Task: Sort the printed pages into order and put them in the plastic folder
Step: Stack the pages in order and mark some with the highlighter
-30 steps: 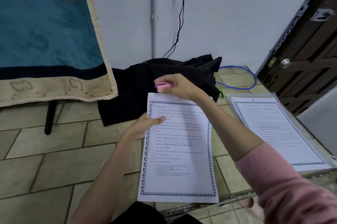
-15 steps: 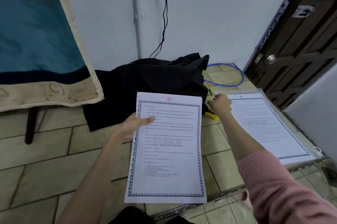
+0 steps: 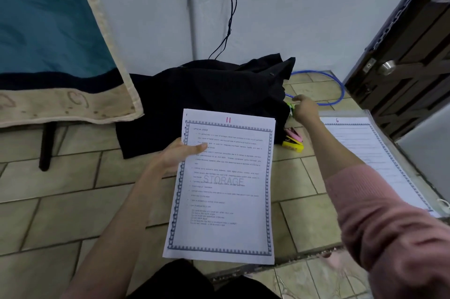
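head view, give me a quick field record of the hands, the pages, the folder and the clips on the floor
left hand: left hand grips the left edge of the white printed stack marked 11 in red
right hand: right hand reaches to a small green clip beside the black cloth; grip unclear
folder: clear plastic folder lies on the tiled floor, a white bordered page marked 6 on top
clips: pink clip and yellow clip lie on the floor by the cloth

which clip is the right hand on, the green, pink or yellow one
The green clip, by the right hand at the black cloth's edge. The pink clip and yellow clip lie untouched on the floor, nearer the person.
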Demonstrator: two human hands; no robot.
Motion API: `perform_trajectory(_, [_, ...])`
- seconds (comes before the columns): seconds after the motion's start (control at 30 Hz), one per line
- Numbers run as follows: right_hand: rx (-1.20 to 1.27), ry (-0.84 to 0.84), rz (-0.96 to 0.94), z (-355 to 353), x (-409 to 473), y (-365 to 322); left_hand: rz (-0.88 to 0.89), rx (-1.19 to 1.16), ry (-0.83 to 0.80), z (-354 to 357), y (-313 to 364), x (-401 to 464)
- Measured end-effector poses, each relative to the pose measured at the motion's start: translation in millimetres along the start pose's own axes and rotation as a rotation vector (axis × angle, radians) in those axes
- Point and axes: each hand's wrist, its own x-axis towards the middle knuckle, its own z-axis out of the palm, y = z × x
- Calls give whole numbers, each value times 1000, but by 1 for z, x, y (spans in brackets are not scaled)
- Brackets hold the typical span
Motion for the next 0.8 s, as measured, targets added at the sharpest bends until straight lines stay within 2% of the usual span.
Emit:
perform_trajectory(0.07, [-5, -25, -47, 2, 8, -8, 4, 14, 10, -1, 0, -1])
perform_trajectory(0.23, [-163, -112, -1, 15, 8, -13, 9, 50, 27, -3, 3, -3])
perform_trajectory(0.4, [-247, 21, 6, 20, 14, -4, -19, 66, 52, -6, 2, 0])
perform_trajectory(0.57, [-176, -23, 48, 22, 14, 0, -38, 49, 63, -2, 3, 3])
perform_trajectory(0.73, [-74, 5, 118, 18, 15, -2, -37, 58, 69, -4, 1, 3])
perform_trajectory(0.8, [50, 49, 180, 13, 16, -1, -30, 59, 73, -4, 1, 3])
